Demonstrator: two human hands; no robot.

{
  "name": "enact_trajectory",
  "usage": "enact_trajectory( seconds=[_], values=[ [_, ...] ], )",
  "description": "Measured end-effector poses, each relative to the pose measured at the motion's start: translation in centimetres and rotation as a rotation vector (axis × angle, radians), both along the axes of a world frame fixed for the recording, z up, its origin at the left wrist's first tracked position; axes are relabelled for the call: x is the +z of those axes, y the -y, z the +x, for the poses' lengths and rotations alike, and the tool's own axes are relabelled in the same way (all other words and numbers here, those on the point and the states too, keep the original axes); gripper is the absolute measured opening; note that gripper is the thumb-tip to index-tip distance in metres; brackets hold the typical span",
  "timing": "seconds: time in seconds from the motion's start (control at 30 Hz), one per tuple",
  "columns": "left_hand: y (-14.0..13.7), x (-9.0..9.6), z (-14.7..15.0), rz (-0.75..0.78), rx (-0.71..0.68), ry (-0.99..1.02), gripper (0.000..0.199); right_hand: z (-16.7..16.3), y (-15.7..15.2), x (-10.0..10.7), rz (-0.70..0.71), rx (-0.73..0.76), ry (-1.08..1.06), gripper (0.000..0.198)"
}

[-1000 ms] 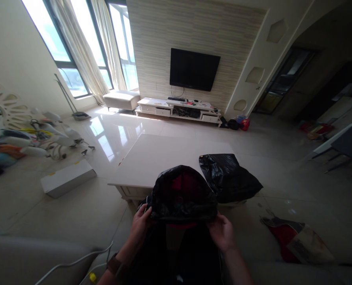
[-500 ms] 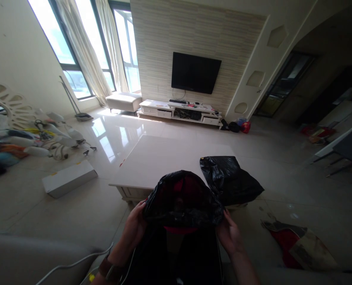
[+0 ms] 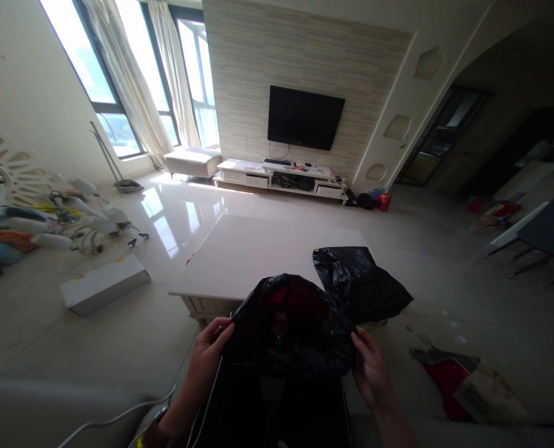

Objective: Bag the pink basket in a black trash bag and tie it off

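At the lower centre of the head view, just in front of the person and on the near side of the pale worktop (image 3: 253,255), a black plastic bag (image 3: 289,326) is held up between two bare hands. Left hand (image 3: 209,345): fingers curled over the bag's left edge, the grip closed on the film, with a thin white cord running down beside the wrist. Bag: thin, glossy and crumpled, its mouth spread open toward the camera; something red shows inside, though what it is cannot be told. The film looks soft, light and rather slippery, so it probably carries no shape of its own and is best taken at the rim, a fold pinched on each side, as both hands do here. Any weight would come from the contents, and the thin film may stretch or tear under a hard pull. Right hand (image 3: 370,367): thumb and fingers clamped on the bag's right edge. Farther right, a second black bag (image 3: 358,283) lies slumped on the worktop's near corner, apart from both hands.
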State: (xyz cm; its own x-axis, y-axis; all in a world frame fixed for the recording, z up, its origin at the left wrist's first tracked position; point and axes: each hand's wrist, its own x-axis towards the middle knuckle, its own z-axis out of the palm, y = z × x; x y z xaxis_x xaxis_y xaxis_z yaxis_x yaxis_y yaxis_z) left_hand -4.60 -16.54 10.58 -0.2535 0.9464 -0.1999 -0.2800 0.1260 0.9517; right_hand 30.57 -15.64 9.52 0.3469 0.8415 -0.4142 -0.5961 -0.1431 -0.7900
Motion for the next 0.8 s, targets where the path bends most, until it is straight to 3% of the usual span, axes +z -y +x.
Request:
enact_trajectory(
  seconds=[0.13, 0.3, 0.47, 0.57, 0.8],
  values=[
    [0.2, 0.6, -0.4, 0.055, 0.028, -0.005, 0.04, 0.3, 0.4, 1.2, 0.106, 0.116, 0.09, 0.042],
    [1.0, 1.5, -0.6, 0.061, -0.017, 0.002, 0.04, -0.3, 0.6, 1.5, 0.077, 0.305, 0.165, 0.041],
    [1.3, 2.1, -0.8, 0.089, -0.065, -0.096, 0.041, -0.4, 0.4, 0.3, 0.052, 0.191, 0.249, 0.046],
    [1.4, 2.1, -0.9, 0.103, -0.042, -0.145, 0.041, -0.1, 0.5, 0.0, 0.114, 0.091, 0.269, 0.041],
    [2.4, 2.8, -1.1, 0.193, 0.003, -0.199, 0.033, 0.1, 1.5, 0.9, 0.303, 0.039, 0.298, 0.025]
  ],
)
